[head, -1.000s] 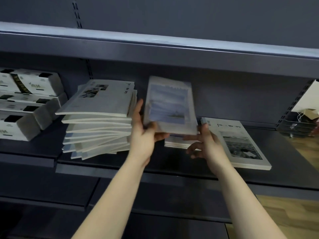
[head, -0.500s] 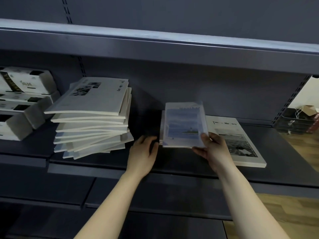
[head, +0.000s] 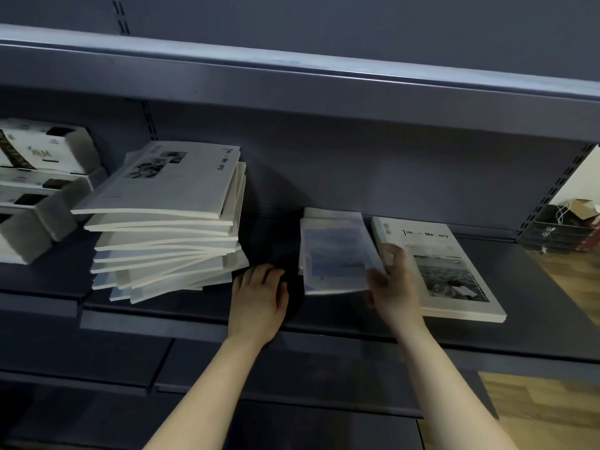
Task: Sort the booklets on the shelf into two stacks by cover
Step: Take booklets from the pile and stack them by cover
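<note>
A tall, uneven stack of booklets (head: 168, 228) stands on the left of the dark shelf (head: 324, 323), topped by a white cover with a small photo. In the middle lies a short stack topped by a blue-cover booklet (head: 334, 254). To its right lies a white booklet with a black-and-white photo (head: 448, 274). My right hand (head: 394, 287) holds the blue booklet's right edge, thumb on the cover, and partly hides the white booklet's left side. My left hand (head: 259, 297) rests on the shelf between the tall stack and the blue stack, fingers relaxed and holding nothing.
White cartons (head: 42, 190) are piled on the neighbouring shelf at the far left. The upper shelf's front edge (head: 292, 76) overhangs the booklets. A wire basket (head: 552, 228) sits at the far right, with wooden floor (head: 568, 277) beyond it.
The blue booklet went from raised in both hands down onto the short middle stack. My left hand let go and dropped to the shelf; my right hand stayed on the booklet's edge.
</note>
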Available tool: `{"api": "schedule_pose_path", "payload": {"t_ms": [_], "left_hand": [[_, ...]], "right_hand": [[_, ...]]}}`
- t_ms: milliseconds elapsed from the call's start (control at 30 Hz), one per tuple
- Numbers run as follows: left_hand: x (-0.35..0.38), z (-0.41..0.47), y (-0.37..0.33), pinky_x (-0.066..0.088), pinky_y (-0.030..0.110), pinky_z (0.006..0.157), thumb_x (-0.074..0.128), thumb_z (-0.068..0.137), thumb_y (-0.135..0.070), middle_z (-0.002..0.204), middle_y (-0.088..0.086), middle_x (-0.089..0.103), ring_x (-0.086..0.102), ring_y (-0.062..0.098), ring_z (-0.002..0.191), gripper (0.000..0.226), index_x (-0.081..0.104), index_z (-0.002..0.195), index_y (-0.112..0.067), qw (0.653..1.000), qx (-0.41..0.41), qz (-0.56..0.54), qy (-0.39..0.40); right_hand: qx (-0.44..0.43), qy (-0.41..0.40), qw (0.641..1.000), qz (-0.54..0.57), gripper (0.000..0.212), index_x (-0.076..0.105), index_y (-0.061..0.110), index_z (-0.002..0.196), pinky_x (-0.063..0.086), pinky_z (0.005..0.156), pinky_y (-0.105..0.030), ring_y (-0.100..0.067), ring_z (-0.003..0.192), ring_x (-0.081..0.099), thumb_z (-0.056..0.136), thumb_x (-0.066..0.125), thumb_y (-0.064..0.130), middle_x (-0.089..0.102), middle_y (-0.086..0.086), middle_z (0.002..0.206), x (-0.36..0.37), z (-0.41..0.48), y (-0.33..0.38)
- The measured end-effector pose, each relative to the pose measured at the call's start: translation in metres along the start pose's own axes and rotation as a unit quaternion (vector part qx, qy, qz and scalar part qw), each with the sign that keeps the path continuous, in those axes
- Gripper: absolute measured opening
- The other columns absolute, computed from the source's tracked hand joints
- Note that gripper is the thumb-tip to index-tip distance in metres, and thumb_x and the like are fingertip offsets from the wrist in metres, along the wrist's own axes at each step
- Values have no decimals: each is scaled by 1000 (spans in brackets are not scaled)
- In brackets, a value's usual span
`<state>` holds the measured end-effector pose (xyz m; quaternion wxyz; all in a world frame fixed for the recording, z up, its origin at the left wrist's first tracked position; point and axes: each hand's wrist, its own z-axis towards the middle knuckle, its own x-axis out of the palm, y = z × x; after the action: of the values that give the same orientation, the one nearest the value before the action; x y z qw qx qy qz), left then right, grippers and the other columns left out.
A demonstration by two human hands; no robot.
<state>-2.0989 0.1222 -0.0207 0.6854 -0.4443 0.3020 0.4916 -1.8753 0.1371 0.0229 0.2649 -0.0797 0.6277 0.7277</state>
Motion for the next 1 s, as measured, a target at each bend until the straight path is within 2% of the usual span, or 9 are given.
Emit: {"api": "schedule_pose_path", "payload": {"t_ms": [67,133,200,400,600,800,1000], "left_hand": [[1,0,1,45,40,87,33,88,-36,112,5,62,59,27,101,45,65,111,-16,1000,-3,2,0],[2,0,1,44,41,88,32,88,-37,113,4,62,58,27,101,45,65,112,-16,1000,-4,5,4],[3,0,1,43,41,88,31,89,-37,113,4,62,58,27,101,46,65,112,-16,1000,-5,6,6],[4,0,2,44,40,87,34,88,-37,112,4,62,59,26,99,44,65,110,-16,1000,-2,10,0],[7,0,5,43,39,89,35,88,-36,111,3,62,58,25,99,41,65,109,-17,1000,1,-1,-5],[7,1,6,43,37,88,37,87,-31,109,2,62,58,23,98,38,66,107,-17,999,17,-11,-26],[5,2,5,42,37,90,34,88,-30,111,2,62,58,23,100,40,65,110,-17,999,15,-28,-21]], "right_hand": [[-48,44,988,-143,29,54,24,112,39,74,-30,-26,99,54,86,65,26,57,3,97,0,-5,-3],[-43,67,976,-203,45,57,21,117,32,80,-26,-24,110,47,78,74,34,54,0,108,1,-11,-6],[-42,52,976,-209,55,56,21,121,33,80,-26,-28,111,48,73,78,35,51,-7,116,2,-14,-6],[-76,20,970,-230,54,60,22,122,44,87,-32,-27,107,56,74,76,39,60,-8,117,11,-1,-6],[-76,-2,965,-249,46,65,21,115,48,78,-30,-26,97,62,75,75,41,64,-8,111,26,16,-1],[-53,15,967,-250,47,64,25,114,49,78,-32,-23,99,62,72,76,43,65,-3,113,29,31,-2],[-39,47,963,-264,49,60,24,118,48,81,-34,-27,105,59,75,73,44,60,-6,120,26,30,5]]}}
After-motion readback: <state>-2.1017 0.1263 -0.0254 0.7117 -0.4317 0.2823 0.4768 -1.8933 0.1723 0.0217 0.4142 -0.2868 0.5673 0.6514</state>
